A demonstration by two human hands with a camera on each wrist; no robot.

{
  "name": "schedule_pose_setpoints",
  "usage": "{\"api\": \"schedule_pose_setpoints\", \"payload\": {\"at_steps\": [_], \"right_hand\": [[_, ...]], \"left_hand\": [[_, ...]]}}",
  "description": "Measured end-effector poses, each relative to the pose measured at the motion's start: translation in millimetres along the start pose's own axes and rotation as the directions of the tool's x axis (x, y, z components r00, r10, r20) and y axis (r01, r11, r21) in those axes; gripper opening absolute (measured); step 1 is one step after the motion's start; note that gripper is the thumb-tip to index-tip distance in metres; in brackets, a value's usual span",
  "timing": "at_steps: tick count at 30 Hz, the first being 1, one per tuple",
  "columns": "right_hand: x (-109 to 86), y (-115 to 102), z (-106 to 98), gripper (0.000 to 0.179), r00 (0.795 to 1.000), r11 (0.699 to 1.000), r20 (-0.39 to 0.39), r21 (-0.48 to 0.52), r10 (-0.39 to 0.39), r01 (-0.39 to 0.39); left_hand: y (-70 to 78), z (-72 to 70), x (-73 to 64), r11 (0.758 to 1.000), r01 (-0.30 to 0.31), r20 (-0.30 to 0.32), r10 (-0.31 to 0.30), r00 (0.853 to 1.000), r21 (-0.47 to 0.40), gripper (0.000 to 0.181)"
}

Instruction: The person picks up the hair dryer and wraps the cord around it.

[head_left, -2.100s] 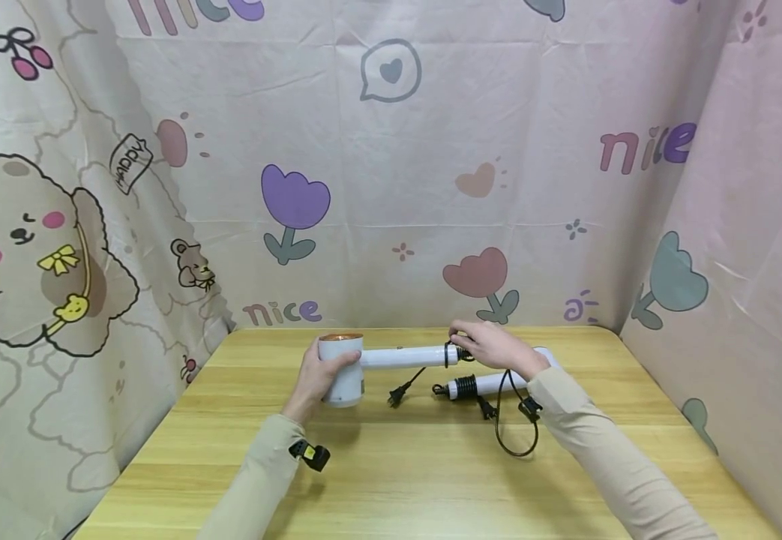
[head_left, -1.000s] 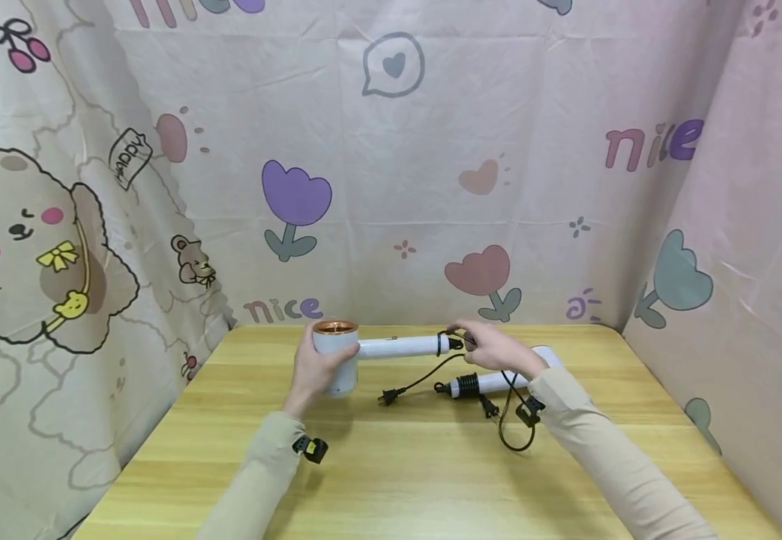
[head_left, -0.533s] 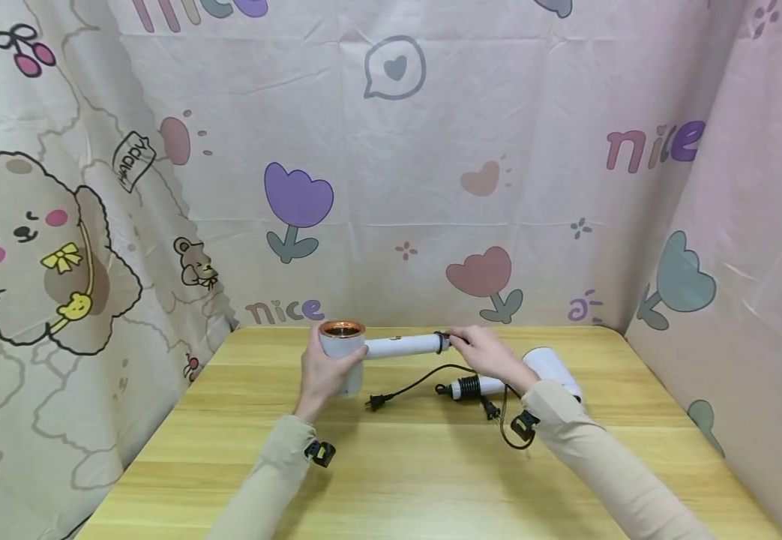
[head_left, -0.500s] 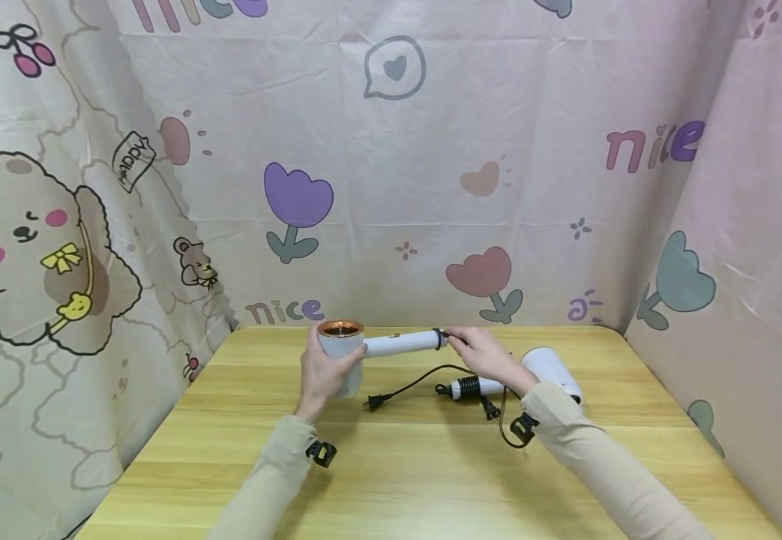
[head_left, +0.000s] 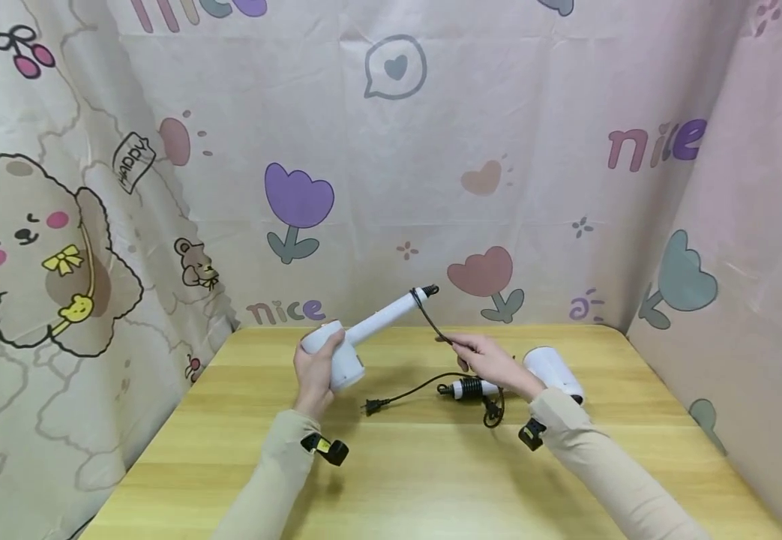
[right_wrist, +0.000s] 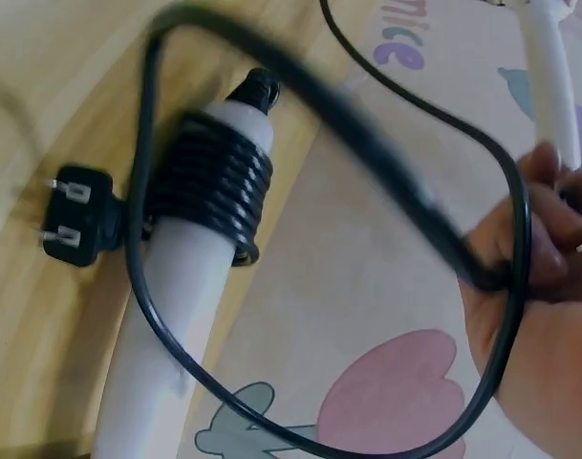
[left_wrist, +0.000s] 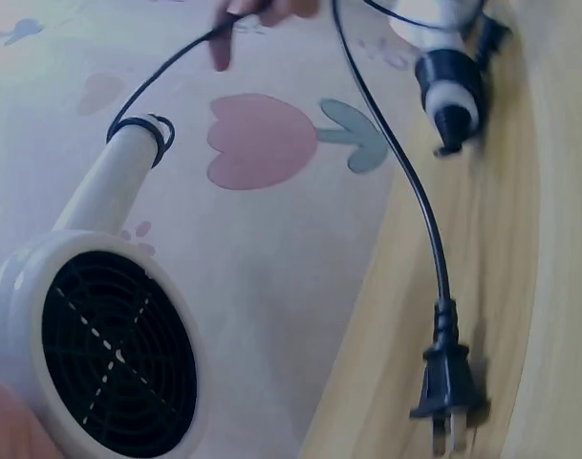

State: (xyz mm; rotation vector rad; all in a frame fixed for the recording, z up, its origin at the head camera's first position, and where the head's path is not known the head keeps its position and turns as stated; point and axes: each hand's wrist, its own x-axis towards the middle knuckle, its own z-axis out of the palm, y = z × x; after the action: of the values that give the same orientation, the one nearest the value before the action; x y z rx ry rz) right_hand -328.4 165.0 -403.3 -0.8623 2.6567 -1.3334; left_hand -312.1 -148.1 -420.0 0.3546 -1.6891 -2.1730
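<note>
1. Right now your L hand [head_left: 314, 371] is wrapped round the barrel of a wht hair dryer [head_left: 346, 370], thumb across the near side.
2. That dryer is up off the bench [head_left: 417, 480], L of centre, its handle [head_left: 384, 318] slanting up & to your R; L wrist view shows a dark round grille [left_wrist: 118, 354] on one end of the barrel.
3. Your R hand [head_left: 492, 361] pinches the blk cord [head_left: 429, 318] btwn thumb & fingers, below & R of the handle tip.
4. From your R fingers the cord runs up to a turn round the handle nr its blk tip; more of it loops below your R hand.
5. Its 2-pin plug [head_left: 376, 406] is btwn your hands, at the bench; can't tell if touching.
6. A 2nd dryer [head_left: 549, 367] lies on the bench to your R, handle pointing L, w/ a coiled cord [head_left: 472, 388] round the handle end & its own plug [right_wrist: 80, 215] just beside.
7. Printed curtain [head_left: 391, 150] hangs behind the bench.
</note>
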Motion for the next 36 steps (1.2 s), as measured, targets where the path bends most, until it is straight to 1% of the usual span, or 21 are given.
{"api": "schedule_pose_setpoints", "payload": {"at_steps": [2, 3, 5, 7, 12, 13, 14, 16, 17, 19, 22, 23, 25, 27, 29, 31, 32, 34, 36], "right_hand": [[1.0, 5, -2, 0.039, 0.997, 0.998, 0.07, 0.052, 0.03, -0.033], [1.7, 7, -3, 0.038, 0.994, 0.995, 0.098, 0.079, 0.051, -0.059], [3.6, 9, -8, 0.035, 0.986, 0.986, 0.136, 0.123, 0.099, -0.116], [5.9, 10, -12, 0.033, 0.972, 0.971, 0.172, 0.149, 0.163, -0.189], [9.8, 12, -19, 0.033, 0.932, 0.942, 0.242, 0.135, 0.268, -0.306], [10.1, 11, -20, 0.033, 0.927, 0.94, 0.248, 0.122, 0.282, -0.318], [10.9, 11, -20, 0.033, 0.926, 0.942, 0.243, 0.1, 0.29, -0.321], [11.4, 7, -21, 0.033, 0.927, 0.946, 0.215, 0.035, 0.309, -0.323], [12.4, 6, -22, 0.035, 0.927, 0.946, 0.195, -0.012, 0.32, -0.324], [15.1, 4, -23, 0.042, 0.934, 0.94, 0.128, -0.124, 0.334, -0.319], [21.5, 1, -28, 0.051, 0.94, 0.911, 0.031, -0.258, 0.34, -0.321], [24.1, 0, -31, 0.053, 0.94, 0.897, -0.009, -0.298, 0.34, -0.327], [27.4, -2, -37, 0.053, 0.942, 0.877, -0.081, -0.346, 0.326, -0.333], [29.5, -4, -43, 0.053, 0.941, 0.865, -0.149, -0.37, 0.304, -0.339], [30.0, -4, -49, 0.051, 0.939, 0.858, -0.211, -0.388, 0.273, -0.336], [29.7, -3, -52, 0.049, 0.929, 0.849, -0.274, -0.4, 0.249, -0.346], [29.5, -2, -54, 0.049, 0.923, 0.841, -0.307, -0.412, 0.234, -0.35], [28.7, 0, -55, 0.054, 0.905, 0.813, -0.367, -0.446, 0.216, -0.374], [28.2, 1, -55, 0.059, 0.883, 0.781, -0.422, -0.474, 0.204, -0.407]], "left_hand": [[-1.5, -2.2, 0.1, 0.997, 0.059, 0.008, -0.059, 0.998, -0.039, 0.063], [-1.5, -2.9, -0.1, 0.995, 0.08, 0.02, -0.079, 0.997, -0.057, 0.06], [-0.8, -3.7, 0.0, 0.99, 0.114, 0.055, -0.109, 0.992, -0.088, 0.057], [0.3, -4.3, -0.5, 0.982, 0.147, 0.088, -0.137, 0.987, -0.116, 0.054], [0.2, -9.7, -2.5, 0.965, 0.227, 0.156, -0.205, 0.966, -0.134, 0.053], [-0.1, -10.7, -2.9, 0.961, 0.24, 0.171, -0.216, 0.961, -0.134, 0.053], [-0.6, -11.5, -2.7, 0.959, 0.25, 0.189, -0.223, 0.956, -0.134, 0.053], [-1.2, -12.2, -2.8, 0.955, 0.269, 0.223, -0.237, 0.945, -0.126, 0.053], [-1.1, -12.1, -2.9, 0.955, 0.274, 0.236, -0.242, 0.941, -0.117, 0.052], [-0.5, -11.7, -3.1, 0.954, 0.284, 0.258, -0.252, 0.933, -0.095, 0.052], [-0.1, -12.0, -2.7, 0.954, 0.295, 0.286, -0.27, 0.919, -0.049, 0.053], [-0.3, -12.1, -2.2, 0.955, 0.295, 0.299, -0.272, 0.914, -0.032, 0.054], [-1.3, -12.8, -1.2, 0.954, 0.299, 0.331, -0.282, 0.901, 0.0, 0.054], [-3.1, -13.0, -0.2, 0.955, 0.295, 0.365, -0.283, 0.887, 0.023, 0.054], [-5.2, -12.5, 0.3, 0.958, 0.285, 0.385, -0.278, 0.88, 0.042, 0.052], [-7.9, -12.1, 0.8, 0.959, 0.278, 0.391, -0.277, 0.878, 0.055, 0.051], [-9.1, -12.0, 0.5, 0.959, 0.274, 0.388, -0.278, 0.879, 0.067, 0.051], [-11.6, -11.9, 0.0, 0.959, 0.271, 0.388, -0.284, 0.877, 0.089, 0.051], [-13.5, -11.8, -1.1, 0.959, 0.264, 0.395, -0.285, 0.873, 0.108, 0.052]]}}
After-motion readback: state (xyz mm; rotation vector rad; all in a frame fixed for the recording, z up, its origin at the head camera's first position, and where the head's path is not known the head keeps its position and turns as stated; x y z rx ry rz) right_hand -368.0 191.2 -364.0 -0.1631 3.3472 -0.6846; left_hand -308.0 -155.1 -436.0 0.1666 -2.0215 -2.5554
